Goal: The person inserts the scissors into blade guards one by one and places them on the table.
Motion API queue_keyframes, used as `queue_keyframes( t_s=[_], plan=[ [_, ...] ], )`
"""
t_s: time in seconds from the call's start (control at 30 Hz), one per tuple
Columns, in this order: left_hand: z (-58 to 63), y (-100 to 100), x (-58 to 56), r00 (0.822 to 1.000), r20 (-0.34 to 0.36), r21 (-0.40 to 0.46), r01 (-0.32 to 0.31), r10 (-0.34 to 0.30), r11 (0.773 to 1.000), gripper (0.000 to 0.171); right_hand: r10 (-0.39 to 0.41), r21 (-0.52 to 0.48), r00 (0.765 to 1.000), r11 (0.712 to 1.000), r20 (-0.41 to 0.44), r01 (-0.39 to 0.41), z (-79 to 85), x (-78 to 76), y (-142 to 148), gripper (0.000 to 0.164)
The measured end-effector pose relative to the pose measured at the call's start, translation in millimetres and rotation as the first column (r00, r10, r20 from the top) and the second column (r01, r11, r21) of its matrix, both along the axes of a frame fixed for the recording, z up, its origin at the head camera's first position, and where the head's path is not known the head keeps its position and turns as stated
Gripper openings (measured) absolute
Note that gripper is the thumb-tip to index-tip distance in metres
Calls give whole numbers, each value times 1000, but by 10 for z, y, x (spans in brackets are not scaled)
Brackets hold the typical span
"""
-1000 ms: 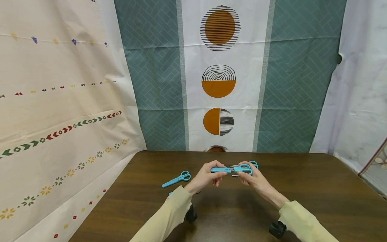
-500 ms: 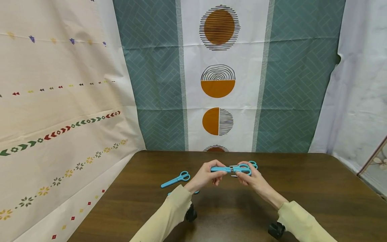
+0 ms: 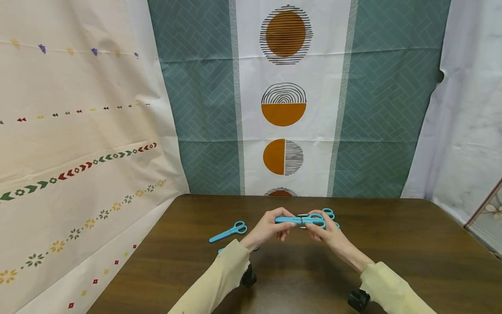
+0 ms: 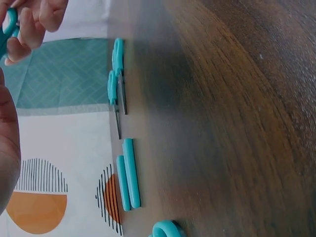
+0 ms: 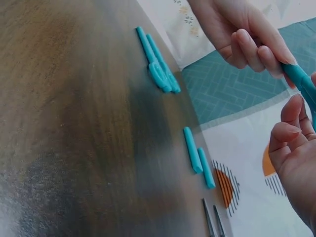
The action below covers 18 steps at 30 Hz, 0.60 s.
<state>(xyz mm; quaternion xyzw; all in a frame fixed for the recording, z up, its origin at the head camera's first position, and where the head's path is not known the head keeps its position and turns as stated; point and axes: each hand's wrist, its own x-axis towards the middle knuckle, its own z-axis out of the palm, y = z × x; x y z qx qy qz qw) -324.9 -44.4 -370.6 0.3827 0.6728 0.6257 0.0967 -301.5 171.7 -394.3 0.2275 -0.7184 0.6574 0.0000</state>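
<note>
Scissors (image 3: 309, 220): handles (image 5: 158, 76) light blue, blades (image 5: 208, 217) silver-grey. Caps (image 4: 131, 173): plain light blue. Table (image 3: 392, 235): dark brown, wood grain. Sleeves (image 3: 213, 279): pale yellow, plain. Wrist cameras (image 3: 358, 300): black. Rear curtain (image 3: 251, 109): teal side panels (image 3: 200, 109) with tone-on-tone herringbone; white centre (image 3: 325, 109) with orange-brown discs (image 3: 285, 34) and half-discs (image 3: 283, 114), black-lined. Left cloth (image 3: 78, 152): cream, printed with rows of red and green chevrons (image 3: 31, 188), yellow and grey-green flowers (image 3: 57, 246), purple and yellow motifs (image 3: 94, 52). Right cloth (image 3: 462, 131): white with faint grey marbling

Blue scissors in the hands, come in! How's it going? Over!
Left hand grips the blue cover. Right hand holds the scissors. Cover nearly meets the handles, thin gap showing. Nothing seen blocking them.
</note>
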Motion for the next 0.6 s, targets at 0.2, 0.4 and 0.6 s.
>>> queue_keyframes(
  t_s=[0.2, 0.4, 0.6],
  plan=[
    [-67, 31, -56, 1000, 3, 20, 0, 0, 1000, 15, -8, 12, 1000, 1000, -12, 8, -5, -13, -5, 40],
    [-218, 46, -165, 999, 10, 16, -36, 36, 999, 14, 10, 10, 999, 1000, -31, -9, -22, -22, -15, 37],
    [-215, 40, -159, 997, 6, 0, -81, 81, 997, 14, 23, 13, 999, 1000, -23, -23, -32, -25, -16, 38]
  ],
)
